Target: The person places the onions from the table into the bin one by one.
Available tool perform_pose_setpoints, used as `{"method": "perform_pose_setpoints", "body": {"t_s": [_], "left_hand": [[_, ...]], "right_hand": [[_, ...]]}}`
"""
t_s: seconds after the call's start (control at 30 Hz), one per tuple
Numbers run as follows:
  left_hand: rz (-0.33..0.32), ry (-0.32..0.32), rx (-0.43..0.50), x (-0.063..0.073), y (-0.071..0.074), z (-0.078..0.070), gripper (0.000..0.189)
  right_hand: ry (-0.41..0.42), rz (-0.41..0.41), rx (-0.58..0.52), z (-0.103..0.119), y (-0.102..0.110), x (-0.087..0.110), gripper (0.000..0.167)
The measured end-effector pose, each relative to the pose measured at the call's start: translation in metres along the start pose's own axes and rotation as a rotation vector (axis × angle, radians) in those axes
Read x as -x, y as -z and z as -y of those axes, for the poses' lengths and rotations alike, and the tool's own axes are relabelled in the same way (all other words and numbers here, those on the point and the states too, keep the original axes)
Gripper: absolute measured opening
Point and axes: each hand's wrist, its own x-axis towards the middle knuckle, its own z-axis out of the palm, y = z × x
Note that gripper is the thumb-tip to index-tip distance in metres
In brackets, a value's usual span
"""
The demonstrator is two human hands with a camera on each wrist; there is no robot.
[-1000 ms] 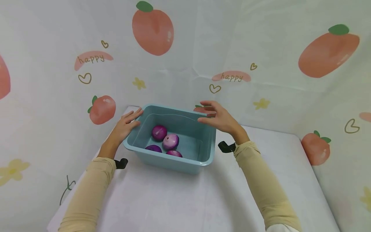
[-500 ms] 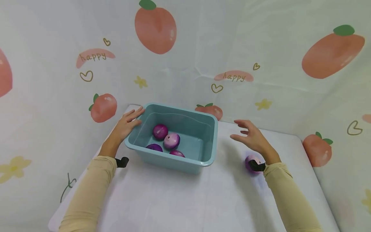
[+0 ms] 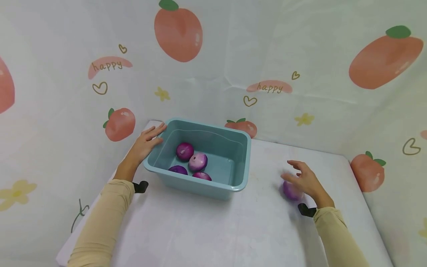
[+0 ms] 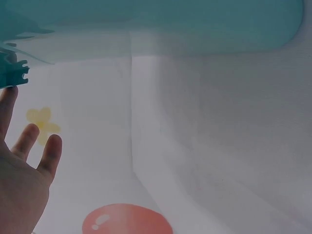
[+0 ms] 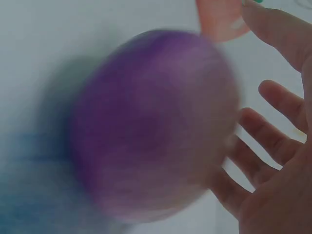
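A light blue plastic bin (image 3: 195,187) holds several purple onions (image 3: 198,162). My left hand (image 3: 140,148) rests at the bin's left rim, its fingers extended along the edge; the left wrist view shows the fingertips right at the blue bin (image 4: 195,29). To the right of the bin, another purple onion (image 3: 291,191) lies on the white table. Over this onion hovers my right hand (image 3: 309,183), fingers spread and thumb apart. Seen from the right wrist, the onion (image 5: 151,126) is large and blurred, overlapping the tips of some fingers.
The white-covered table (image 3: 203,230) meets a pale cloth backdrop (image 3: 213,55) printed with peach-coloured fruits, hearts and flowers. A black wrist camera mount (image 3: 140,187) sits under the left wrist, another mount (image 3: 306,210) under the right.
My right hand has moved from the bin's right rim rightward and down to the lone onion, which was hidden at first. My left hand and the bin have stayed in place.
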Motion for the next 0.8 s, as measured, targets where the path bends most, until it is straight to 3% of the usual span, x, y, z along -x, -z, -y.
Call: {"method": "perform_pose_setpoints", "body": {"t_s": [0.23, 0.63, 0.8], "left_hand": [[0.011, -0.009, 0.006, -0.001, -0.002, 0.001, 0.054], [0.009, -0.025, 0.026, 0.0, 0.001, -0.001, 0.054], [0.003, -0.009, 0.023, 0.0, 0.001, -0.002, 0.054]], "right_hand": [[-0.124, 0.063, -0.013, -0.017, -0.013, 0.006, 0.085], [-0.166, 0.121, -0.006, -0.024, -0.024, 0.003, 0.076], [-0.125, 0.125, 0.039, -0.022, -0.025, 0.009, 0.07]]}}
